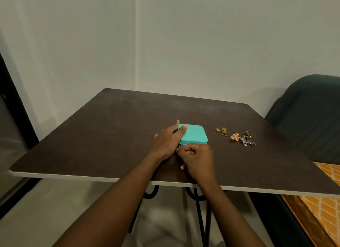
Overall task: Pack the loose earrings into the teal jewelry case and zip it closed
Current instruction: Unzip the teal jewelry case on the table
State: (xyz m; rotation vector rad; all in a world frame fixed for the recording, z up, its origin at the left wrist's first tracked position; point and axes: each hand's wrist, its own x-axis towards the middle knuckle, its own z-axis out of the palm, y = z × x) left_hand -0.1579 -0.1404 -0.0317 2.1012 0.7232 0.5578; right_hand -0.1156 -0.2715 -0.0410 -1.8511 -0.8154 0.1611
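The teal jewelry case lies shut on the dark brown table, near its middle. My left hand holds the case's left side, thumb resting on the lid. My right hand is curled at the case's front left corner, fingers pinched where the zipper runs; the pull itself is hidden. To the right of the case lie the loose earrings: small gold ones, an orange-gold piece and a silver and dark cluster.
A dark green chair back stands just past the table's right edge. An orange patterned cloth lies low at the right. Walls close in behind the table. Black metal table legs show under the front edge.
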